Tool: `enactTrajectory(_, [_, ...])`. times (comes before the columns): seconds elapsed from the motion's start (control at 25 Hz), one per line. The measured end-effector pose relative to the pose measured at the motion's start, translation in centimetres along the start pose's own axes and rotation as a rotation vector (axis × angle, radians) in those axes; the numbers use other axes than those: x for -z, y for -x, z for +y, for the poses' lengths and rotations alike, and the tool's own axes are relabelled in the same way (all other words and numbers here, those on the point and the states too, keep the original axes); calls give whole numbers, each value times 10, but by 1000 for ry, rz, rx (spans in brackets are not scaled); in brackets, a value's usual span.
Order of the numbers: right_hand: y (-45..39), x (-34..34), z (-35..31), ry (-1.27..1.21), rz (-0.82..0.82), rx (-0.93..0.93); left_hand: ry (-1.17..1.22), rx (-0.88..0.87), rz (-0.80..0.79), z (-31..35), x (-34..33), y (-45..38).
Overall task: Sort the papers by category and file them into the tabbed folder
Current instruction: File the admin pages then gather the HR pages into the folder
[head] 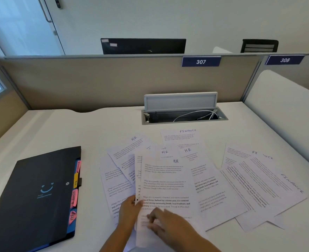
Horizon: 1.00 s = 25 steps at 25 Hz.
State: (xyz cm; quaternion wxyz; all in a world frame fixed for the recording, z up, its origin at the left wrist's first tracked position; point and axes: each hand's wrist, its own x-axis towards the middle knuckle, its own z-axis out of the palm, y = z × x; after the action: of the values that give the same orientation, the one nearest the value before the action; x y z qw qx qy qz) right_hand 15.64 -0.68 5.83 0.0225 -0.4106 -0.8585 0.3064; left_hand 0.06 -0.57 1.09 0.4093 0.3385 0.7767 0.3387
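Top HR sheet (166, 186) lies on the surface, long axis running away from the body. Left hand (129, 209) pinches its near-left edge; right hand (170, 226), grip spread, rests flat on it. Folder (37, 193) lies closed, well left, nearer the left hand.

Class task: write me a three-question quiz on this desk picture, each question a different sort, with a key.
1. True or false: the folder lies open.
2. Which word heads the top sheet under the hands? A. Finance B. HR C. Admin
3. Fill in: the nearer partition sign reads ___.

Key: 1 false, it is closed, left of the papers. 2 B, the left hand grips its edge and the right hand lies on it. 3 307.
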Motion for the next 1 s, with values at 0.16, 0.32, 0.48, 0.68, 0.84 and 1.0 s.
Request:
enactTrajectory(0.16, [9, 23, 39, -287, 412, -338, 210, -25, 15, 5, 12, 10])
enactTrajectory(0.32, [3, 52, 56, -722, 440, -575, 327, -123, -23, 20, 19, 17])
enactTrajectory(0.48, [2, 74, 44, -713, 554, -369, 389, -250, -21, 53, 23, 24])
enactTrajectory(0.68, [-2, 82, 21, -753, 716, -172, 421, -353, 58, 86, 21, 29])
enactTrajectory(0.84, [-5, 79, 15, -778, 782, -144, 462, -401, 99, 96, 20, 35])
enactTrajectory(1.0, [-7, 73, 21, -737, 769, -212, 456, -372, 85, 87, 21, 31])
